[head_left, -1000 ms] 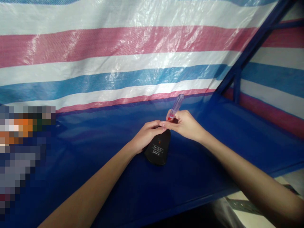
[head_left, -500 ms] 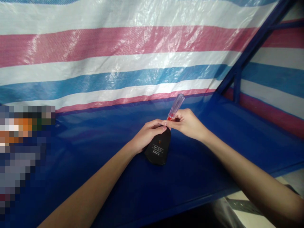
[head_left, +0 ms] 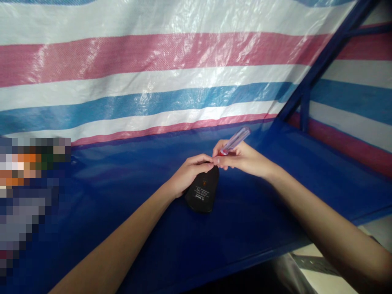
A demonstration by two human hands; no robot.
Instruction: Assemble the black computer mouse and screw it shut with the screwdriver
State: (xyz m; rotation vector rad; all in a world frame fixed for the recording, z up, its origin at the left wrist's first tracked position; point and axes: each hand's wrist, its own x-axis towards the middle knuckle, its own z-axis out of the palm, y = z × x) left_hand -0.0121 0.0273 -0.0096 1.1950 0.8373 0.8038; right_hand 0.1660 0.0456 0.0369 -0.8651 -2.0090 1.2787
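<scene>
A flat black device [head_left: 203, 192] with tapered ends lies on the blue surface, its printed label facing up. My left hand [head_left: 190, 173] grips its far left side, the thumb across the top edge and the fingers partly hidden. In my right hand [head_left: 237, 157] is a screwdriver [head_left: 237, 139] with a clear handle and a red collar, pinched between thumb and fingers. Its handle leans up and to the right. The screwdriver's tip is hidden by the fingers close to the device's far end, where both hands meet.
A blue covered tabletop [head_left: 147, 237] spreads under the hands. Striped plastic sheeting [head_left: 137, 57] hangs behind it, and a dark blue metal frame [head_left: 318, 69] slants up at the right. Blurred-out items [head_left: 27, 163] sit at the far left.
The screwdriver has tipped over to the right, and my right hand's fingers have shifted around its collar. My left hand and the black device have barely moved.
</scene>
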